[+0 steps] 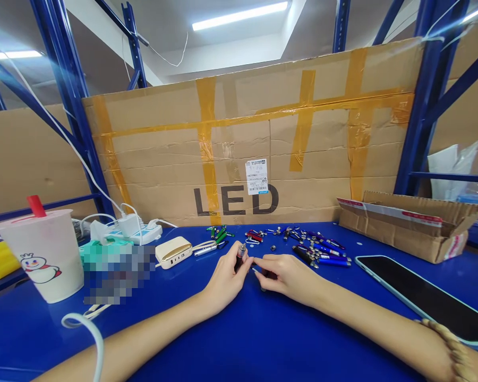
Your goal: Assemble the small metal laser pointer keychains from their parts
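Note:
Over the blue tabletop (247, 339), my left hand (225, 278) is closed around a small dark cylinder with a silver tip (242, 250), which sticks up between thumb and forefinger. My right hand (289, 276) is pinched close beside it, nearly touching. A thin piece with a pale end (255, 270) shows at its fingertips, and something dark is partly hidden under the fingers. Behind the hands lie small red pieces (254, 235), green pieces (220, 233) and a silver pen-like stick (205, 249). Several blue pen-like pieces (330, 254) are heaped beyond my right hand.
At left stand a cup with a red straw (43, 254), a cream power bank (174, 252) and a white power strip (143, 233) with cables. A phone (426, 297) and an open cardboard box (398, 228) are at right. A cardboard sheet (163, 170) walls off the back.

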### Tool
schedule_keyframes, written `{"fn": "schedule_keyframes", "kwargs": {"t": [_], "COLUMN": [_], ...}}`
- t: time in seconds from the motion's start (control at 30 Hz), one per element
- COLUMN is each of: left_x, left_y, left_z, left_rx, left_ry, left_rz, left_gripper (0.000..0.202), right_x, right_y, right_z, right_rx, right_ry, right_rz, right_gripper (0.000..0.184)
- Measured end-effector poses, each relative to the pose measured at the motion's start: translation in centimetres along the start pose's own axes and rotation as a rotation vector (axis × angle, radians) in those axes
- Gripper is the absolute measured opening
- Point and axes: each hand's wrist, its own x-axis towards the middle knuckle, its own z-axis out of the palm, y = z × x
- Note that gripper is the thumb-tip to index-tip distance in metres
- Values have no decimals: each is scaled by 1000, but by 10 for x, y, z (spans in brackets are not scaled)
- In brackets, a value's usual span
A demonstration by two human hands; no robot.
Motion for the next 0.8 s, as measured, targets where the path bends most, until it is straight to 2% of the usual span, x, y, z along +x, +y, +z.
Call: {"fn": "schedule_keyframes", "kwargs": {"t": [0.1,0.23,0.33,0.4,0.67,0.8], "left_x": [0,1,1,2,1,0], "left_y": [0,0,-2,-3,-1,1], "left_z": [0,0,2,2,1,2], "left_rx": [-18,-65,-157,-217,-272,-247], "left_ry": [-2,21,30,21,-60,-101], "left_rz": [-3,-5,-34,-49,-19,8], "left_gripper": [22,24,23,23,23,23], "right_x": [0,2,4,5,6,6], "right_y": [-2,-1,-2,-4,-9,-4], "right_z": [-1,-2,-4,-5,-3,2], "right_rx": [83,415,644,735,881,802], "right_ry": [7,33,120,144,84,135], "right_rz": [16,159,316,373,440,412], "right_gripper": [22,18,34,40,58,53]}}
